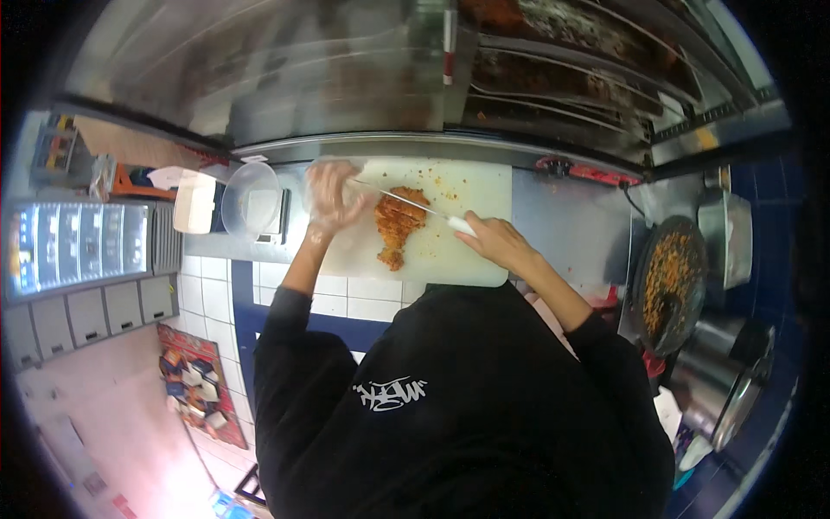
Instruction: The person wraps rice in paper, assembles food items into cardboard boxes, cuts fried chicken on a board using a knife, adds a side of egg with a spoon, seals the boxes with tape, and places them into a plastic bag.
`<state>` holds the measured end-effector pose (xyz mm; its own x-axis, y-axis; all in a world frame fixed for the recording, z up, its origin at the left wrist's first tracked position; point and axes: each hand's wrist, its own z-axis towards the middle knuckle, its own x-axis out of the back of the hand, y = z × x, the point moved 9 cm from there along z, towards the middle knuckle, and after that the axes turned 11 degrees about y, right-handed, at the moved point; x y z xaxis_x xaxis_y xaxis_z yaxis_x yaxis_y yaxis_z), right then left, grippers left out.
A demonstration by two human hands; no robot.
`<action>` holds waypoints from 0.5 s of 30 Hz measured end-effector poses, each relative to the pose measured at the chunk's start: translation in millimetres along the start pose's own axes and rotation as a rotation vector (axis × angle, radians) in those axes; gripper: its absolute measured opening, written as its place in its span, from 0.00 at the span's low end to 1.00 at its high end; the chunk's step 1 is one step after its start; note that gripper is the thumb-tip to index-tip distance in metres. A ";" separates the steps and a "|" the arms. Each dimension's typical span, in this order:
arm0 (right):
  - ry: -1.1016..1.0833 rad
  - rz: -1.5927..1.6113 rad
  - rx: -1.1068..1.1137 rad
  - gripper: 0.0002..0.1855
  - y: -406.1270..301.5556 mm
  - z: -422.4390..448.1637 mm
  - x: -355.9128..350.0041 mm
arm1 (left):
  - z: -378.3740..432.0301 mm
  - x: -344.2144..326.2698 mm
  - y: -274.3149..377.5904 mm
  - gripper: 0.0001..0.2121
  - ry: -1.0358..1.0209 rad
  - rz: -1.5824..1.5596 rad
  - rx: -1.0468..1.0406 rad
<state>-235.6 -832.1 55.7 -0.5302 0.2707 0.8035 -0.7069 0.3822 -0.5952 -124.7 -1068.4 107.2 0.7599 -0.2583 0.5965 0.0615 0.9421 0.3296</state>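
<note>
A flat piece of breaded fried meat (397, 224) lies on a white cutting board (476, 263), with crumbs scattered around it. My right hand (502, 244), bare, is closed around the white handle of a knife (462, 225). The thin blade slants across the upper part of the meat; whether it has cut in cannot be told. My left hand (332, 198) wears a loose clear plastic glove. It hovers over the board's left side, fingers apart, near the blade's tip, and seems to hold nothing.
A glass-fronted cabinet (350, 84) with trays stands just beyond the board. Leftward on the metal counter (557, 227) are a translucent bowl (249, 194), a scale (270, 239) and a paper container (194, 202). At right sits a round dark pan (671, 279) holding crumbs.
</note>
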 end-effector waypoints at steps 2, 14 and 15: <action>0.029 0.056 -0.087 0.18 13.3 -39.2 8.2 | -8.6 7.0 55.7 0.35 -0.191 0.103 -0.277; 0.410 0.315 -0.570 0.17 27.5 -212.4 -1.8 | -45.7 -94.4 88.1 0.46 -1.173 0.124 -0.333; 0.435 0.338 -0.609 0.17 26.5 -218.1 -2.4 | -42.3 -95.8 85.7 0.42 -1.131 0.121 -0.299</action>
<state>-151.0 -630.0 40.5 -0.3517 0.7276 0.5890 -0.0974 0.5974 -0.7960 -164.8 -953.9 47.4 -0.2263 -0.0647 0.9719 0.2924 0.9472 0.1311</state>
